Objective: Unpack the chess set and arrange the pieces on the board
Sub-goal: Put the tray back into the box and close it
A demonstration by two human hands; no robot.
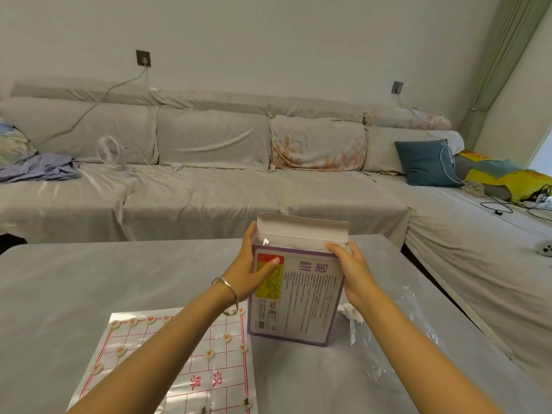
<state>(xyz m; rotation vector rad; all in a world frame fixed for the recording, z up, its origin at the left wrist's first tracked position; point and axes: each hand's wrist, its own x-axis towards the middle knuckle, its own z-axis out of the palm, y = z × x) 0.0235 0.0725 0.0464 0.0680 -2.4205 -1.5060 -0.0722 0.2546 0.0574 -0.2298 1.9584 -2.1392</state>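
A purple and white chess set box (301,297) stands upright on the table with its top flap open. My left hand (251,270) grips its left side, thumb across the printed front. My right hand (352,273) grips the upper right corner. A white paper board (179,380) with a red grid lies flat at the front left. Several round cream pieces (227,338) with red characters sit on its far rows. Two pieces with dark characters (246,402) sit near its front right edge. My left forearm crosses over the board.
A crumpled clear plastic bag (397,333) and a white scrap (351,313) lie right of the box. The table (104,279) has a grey cover. Behind it runs a long covered sofa (209,189) with a small fan (112,155), clothes and cushions.
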